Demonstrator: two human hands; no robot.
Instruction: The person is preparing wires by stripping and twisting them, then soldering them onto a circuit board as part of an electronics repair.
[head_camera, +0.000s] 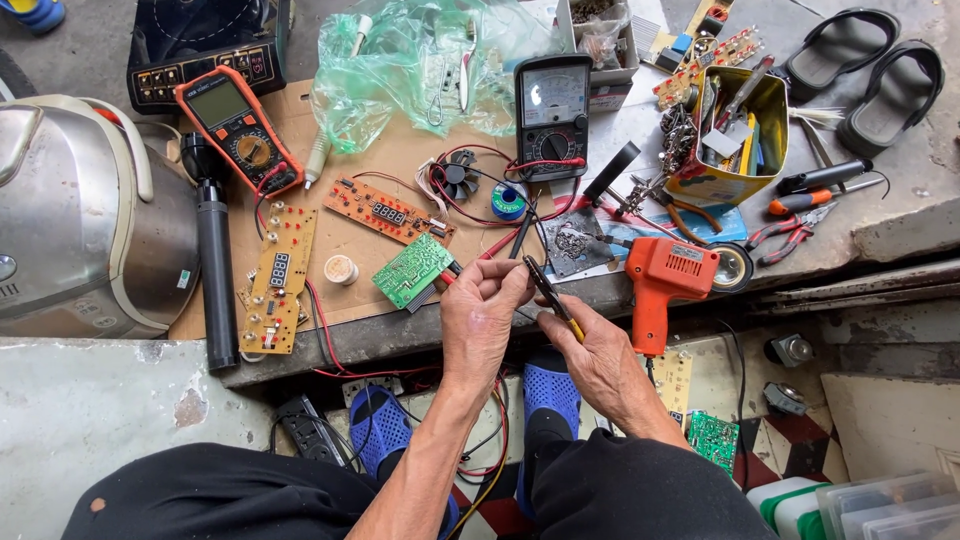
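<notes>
Centrally, both hands meet over the bench edge.
Left hand pinches a small part, too tiny to identify; right hand grips yellow-handled pliers, tips touching left fingertips, green circuit board just beyond.

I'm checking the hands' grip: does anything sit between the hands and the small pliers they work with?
Nothing visible: the right hand already holds the pliers, and the left hand pinches right at their tip.

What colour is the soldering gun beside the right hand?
Orange, with a black tip; the soldering gun shows plainly in the head view.
</notes>
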